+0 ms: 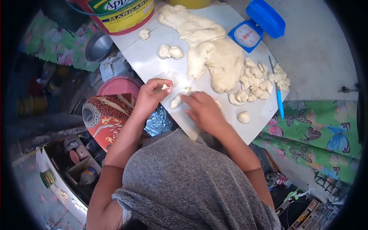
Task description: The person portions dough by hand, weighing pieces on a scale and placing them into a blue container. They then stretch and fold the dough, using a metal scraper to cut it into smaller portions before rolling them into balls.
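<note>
My left hand (155, 94) is closed in a pinch on a small bit of dough (165, 87), held just over the table's near left edge. Fingers spread, my right hand (203, 109) lies low over the white tabletop. A short dough piece (176, 101) sits right at its fingertips, and the palm side is hidden. Beyond the hands spreads a large mass of soft dough (222, 63). Cut dough pieces (255, 80) are heaped to its right, and a single lump (243, 117) rests nearer me. Two joined lumps (170, 51) lie to the left of the mass.
A blue kitchen scale (245, 35) with a tilted pan stands at the back right. The blue-handled knife (280, 101) lies along the right edge. A margarine bucket (122, 17) stands at the back left, near a metal bowl (99, 46). Patterned cloth (318, 134) hangs at right.
</note>
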A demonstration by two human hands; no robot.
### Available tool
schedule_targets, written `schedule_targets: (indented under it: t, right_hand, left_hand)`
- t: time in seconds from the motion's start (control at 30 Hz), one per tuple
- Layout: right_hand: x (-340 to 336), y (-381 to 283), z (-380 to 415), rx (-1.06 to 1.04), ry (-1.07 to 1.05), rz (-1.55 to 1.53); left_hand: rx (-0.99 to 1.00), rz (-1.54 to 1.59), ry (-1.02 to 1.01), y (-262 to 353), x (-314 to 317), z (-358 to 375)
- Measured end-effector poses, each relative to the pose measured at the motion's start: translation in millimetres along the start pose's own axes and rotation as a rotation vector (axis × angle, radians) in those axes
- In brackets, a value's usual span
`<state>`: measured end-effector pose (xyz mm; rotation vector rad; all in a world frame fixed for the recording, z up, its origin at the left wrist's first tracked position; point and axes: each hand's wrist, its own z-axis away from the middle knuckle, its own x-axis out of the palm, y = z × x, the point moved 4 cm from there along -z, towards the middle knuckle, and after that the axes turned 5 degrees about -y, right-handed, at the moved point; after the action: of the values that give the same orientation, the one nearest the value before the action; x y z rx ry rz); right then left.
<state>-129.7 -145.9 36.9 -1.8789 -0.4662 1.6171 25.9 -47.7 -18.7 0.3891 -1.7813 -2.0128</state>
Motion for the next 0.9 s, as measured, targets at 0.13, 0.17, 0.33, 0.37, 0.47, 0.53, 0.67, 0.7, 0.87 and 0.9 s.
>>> schedule_targets:
  t: [0.13, 0.17, 0.33, 0.37, 0.47, 0.53, 0.67, 0.7, 0.87, 0.9]
  right_hand:
    - [27, 20, -34, -0.243, 0.055, 0.243]
    - [20, 26, -39, -0.147, -0.086, 0.073]
    - [-116, 38, -52, 0.094, 0.445, -0.168]
    - [-149, 56, -54, 0.127, 0.573, -0.147]
    - [-247, 100, -71, 0.133, 0.706, -0.032]
    - [-286, 131, -82, 0.273, 0.668, 0.15]
    - [-314, 179, -108, 0.413, 0.549, 0.459]
    - [-316, 187, -113, 0.45, 0.516, 0.506]
    - [-322, 220, -131, 0.472, 0.359, 0.499]
    - [-321, 225, -131, 0.439, 0.347, 0.497]
  left_hand:
    - [0.071, 0.008, 0.067, 5, -2, 0]
    - [0.117, -0.015, 0.099, 8, -5, -1]
    - [0.172, 0.037, 0.224, 12, -10, -2]
    - [0.172, 0.04, 0.227, 6, -11, -4]
    - [0.234, -0.055, 0.178, -11, -12, -8]
    - [0.358, -0.402, 0.053, -6, -3, -7]
    - [0.305, -0.482, 0.048, 5, 13, -5]
    - [0.306, -0.483, 0.05, 5, 13, -5]
    - [0.249, -0.522, -0.041, 5, 17, -7]
    - [0.245, -0.524, -0.047, 4, 17, -8]
